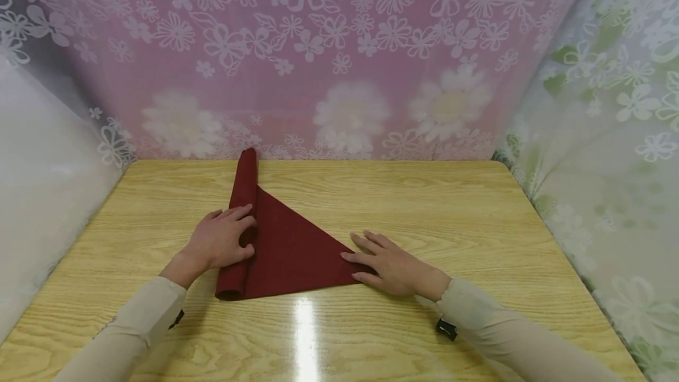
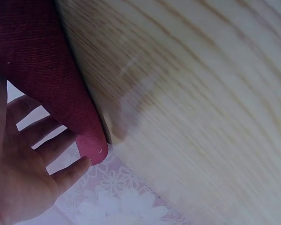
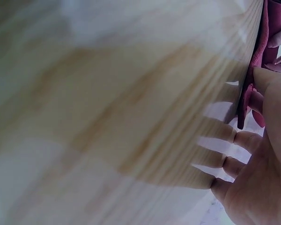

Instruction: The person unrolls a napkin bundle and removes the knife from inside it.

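A dark red cloth [image 1: 297,243] lies on the wooden table, its left side wound into a long roll [image 1: 244,178] and its flat part narrowing to a point at the right. My left hand [image 1: 220,237] rests on the roll around its middle, fingers spread over it; the left wrist view shows those fingers fairly straight against the red roll [image 2: 61,84]. At the cloth's pointed right end, my right hand [image 1: 395,267] presses with spread, extended fingers. In the right wrist view, some right fingertips touch the tabletop beside the cloth's edge [image 3: 246,105].
The light wood table [image 1: 424,205] reaches back to a pink flowered curtain [image 1: 339,63]. Flowered sheeting [image 1: 615,193] hangs along the right side, and a pale sheet [image 1: 42,181] along the left. The roll's far end reaches the table's back edge.
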{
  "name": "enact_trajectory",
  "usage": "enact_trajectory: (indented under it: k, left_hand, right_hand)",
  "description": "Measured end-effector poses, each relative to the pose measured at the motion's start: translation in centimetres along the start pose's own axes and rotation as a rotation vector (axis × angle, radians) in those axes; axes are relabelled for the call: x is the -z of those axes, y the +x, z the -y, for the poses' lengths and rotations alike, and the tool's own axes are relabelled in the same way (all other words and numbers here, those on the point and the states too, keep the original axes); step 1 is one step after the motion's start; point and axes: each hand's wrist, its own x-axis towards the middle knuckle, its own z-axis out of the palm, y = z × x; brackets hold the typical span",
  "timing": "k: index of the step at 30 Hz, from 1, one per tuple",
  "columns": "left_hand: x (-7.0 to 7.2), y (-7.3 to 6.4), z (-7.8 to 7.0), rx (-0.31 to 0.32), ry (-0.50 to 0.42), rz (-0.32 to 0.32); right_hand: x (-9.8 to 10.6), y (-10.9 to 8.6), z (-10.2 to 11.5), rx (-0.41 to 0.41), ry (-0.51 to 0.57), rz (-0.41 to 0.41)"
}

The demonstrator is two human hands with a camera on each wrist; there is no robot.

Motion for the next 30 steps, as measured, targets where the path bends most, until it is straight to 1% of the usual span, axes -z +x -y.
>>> enact_trajectory:
  k: [6,14,17,21,25,30]
  left_hand:
    - [0.2,-0.5,0.1,0.0,0.016,-0.038]
    - [0.2,-1.5,1.3,0.016,0.04,-0.066]
    - [0.0,-2.1,1.8,0.016,0.045,-0.053]
    - [-0.3,-2.7,2.3,0.018,0.045,-0.022]
    - [-0.6,-3.1,2.6,0.022,0.042,-0.003]
    - [-0.8,-3.3,2.7,0.024,0.016,0.011]
  right_hand:
    - [-0.1,0.0,0.0,-0.001,0.001,0.002]
    - [0.1,0.0,0.1,0.007,0.012,-0.012]
    - [0.1,0.0,0.1,0.012,0.008,-0.018]
    - [0.1,0.0,0.1,-0.002,0.008,-0.002]
    - [0.1,0.0,0.1,-0.012,0.011,0.008]
    - [0.0,0.0,0.0,0.011,-0.005,-0.014]
